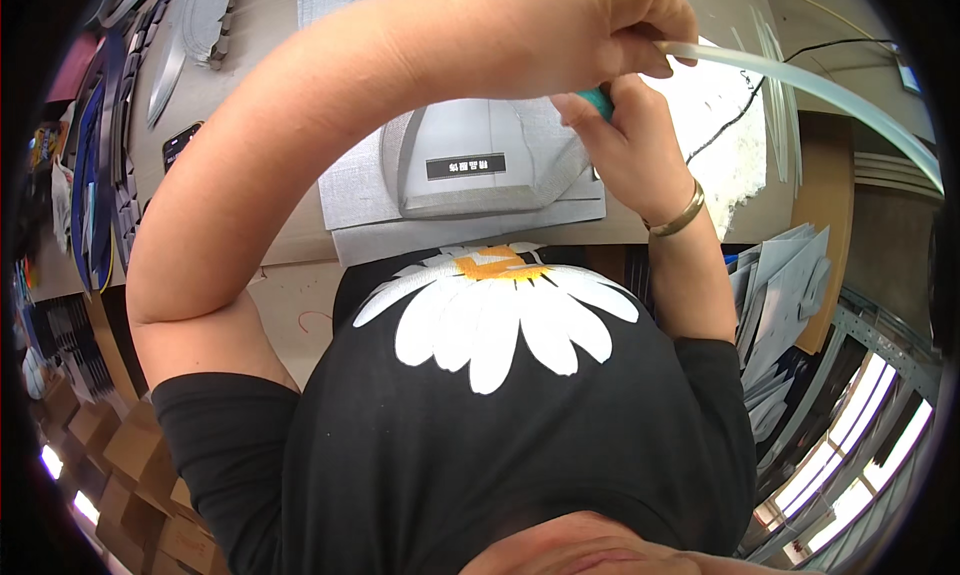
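Note:
My left hand (645, 30) reaches across to the upper right, its fingers pinching the end of a long translucent white stick (790, 73) that curves off to the right. Just below it my right hand (630, 145), with a bangle at the wrist, is closed round a teal object (597, 99). Fingers cover most of that object, so its kind cannot be told. Under and left of the hands lies a grey fabric piece with a raised rounded panel (465, 160) and a small black label (466, 166). It rests on flat grey sheets (350, 200).
A black cord (735, 115) crosses a white sheet (735, 175) right of my hands. Several thin pale sticks (778, 95) lie beyond it. A phone (180, 143) is at left. Grey panels (785, 285) stand at the right; cardboard boxes (140, 445) fill the lower left.

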### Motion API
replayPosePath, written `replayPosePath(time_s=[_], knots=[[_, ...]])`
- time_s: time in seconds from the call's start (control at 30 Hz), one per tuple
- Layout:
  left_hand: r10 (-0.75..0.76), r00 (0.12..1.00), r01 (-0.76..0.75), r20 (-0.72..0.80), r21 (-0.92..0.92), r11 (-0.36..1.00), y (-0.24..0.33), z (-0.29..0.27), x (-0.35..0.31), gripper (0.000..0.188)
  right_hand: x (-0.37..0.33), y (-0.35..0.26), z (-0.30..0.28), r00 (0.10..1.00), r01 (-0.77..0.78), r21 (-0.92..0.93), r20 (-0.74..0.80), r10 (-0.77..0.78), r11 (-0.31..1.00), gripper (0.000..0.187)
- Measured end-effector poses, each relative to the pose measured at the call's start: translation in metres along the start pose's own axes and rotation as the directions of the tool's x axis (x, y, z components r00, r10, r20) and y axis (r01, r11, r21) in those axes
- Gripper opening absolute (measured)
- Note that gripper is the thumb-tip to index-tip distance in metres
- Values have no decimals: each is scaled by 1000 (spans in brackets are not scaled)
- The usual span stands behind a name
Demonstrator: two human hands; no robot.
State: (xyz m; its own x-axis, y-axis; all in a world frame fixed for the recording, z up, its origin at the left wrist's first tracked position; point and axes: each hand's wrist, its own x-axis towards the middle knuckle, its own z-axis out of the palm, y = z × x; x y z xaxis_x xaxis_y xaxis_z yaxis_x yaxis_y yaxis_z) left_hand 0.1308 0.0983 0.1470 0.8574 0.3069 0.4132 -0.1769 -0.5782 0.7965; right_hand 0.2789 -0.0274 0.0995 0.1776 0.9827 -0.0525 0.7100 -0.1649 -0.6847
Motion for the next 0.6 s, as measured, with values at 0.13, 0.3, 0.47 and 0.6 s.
replayPosePath(time_s=[0.13, 0.3, 0.47, 0.6], knots=[[-35, 999, 34, 27, 33, 999, -9, -3, 5, 17, 12, -6, 8, 1000, 11, 40, -11, -11, 999, 29], [-105, 988, 93, 112, 105, 990, -4, -15, 9, 14, 20, -4, 15, 1000, -1, 109, -1, 1, 994, 29], [-53, 999, 52, 8, 111, 992, -9, -14, -1, 15, 25, -3, 18, 1000, 4, 82, 29, -6, 997, 28], [-119, 993, 118, -4, 116, 986, -23, -11, -2, 17, 27, -8, 18, 998, 56, 5, 17, -56, 998, 28]])
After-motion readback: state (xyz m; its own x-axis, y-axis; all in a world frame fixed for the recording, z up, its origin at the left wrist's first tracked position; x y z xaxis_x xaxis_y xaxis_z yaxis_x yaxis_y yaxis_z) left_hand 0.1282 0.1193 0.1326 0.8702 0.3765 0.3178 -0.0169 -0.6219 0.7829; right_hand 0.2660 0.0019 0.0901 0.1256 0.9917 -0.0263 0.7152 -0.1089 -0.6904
